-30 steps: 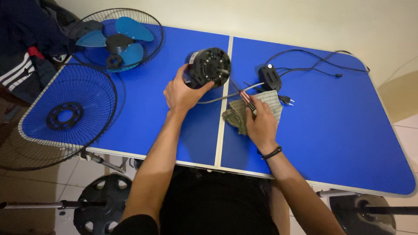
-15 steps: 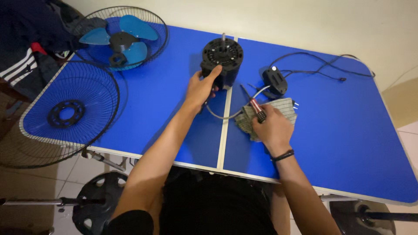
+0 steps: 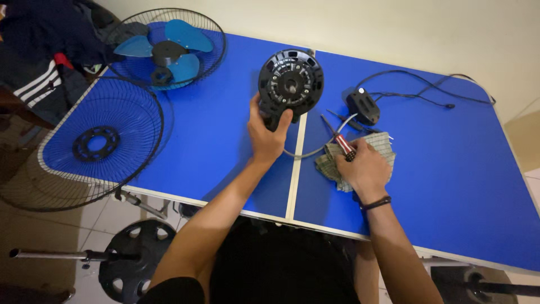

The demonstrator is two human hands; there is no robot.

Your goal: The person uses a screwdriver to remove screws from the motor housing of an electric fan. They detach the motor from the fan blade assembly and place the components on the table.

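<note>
On the blue worktop (image 3: 214, 141) the guard (image 3: 98, 143) and blades (image 3: 166, 53) already lie off. The left hand (image 3: 265, 135) grips the motor (image 3: 290, 84), tipped up at the middle seam. The right hand (image 3: 363, 169) clasps a screwdriver (image 3: 340, 141) over a cloth (image 3: 382, 143); the motor remains unopened.

Head camera looks steeply down, close above table (image 3: 214, 141).

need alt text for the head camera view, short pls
Seen from above, a person's left hand holds a black fan motor over a blue folding table, while the right hand holds a red-handled screwdriver on a grey cloth. Two fan guards lie at left.
</note>
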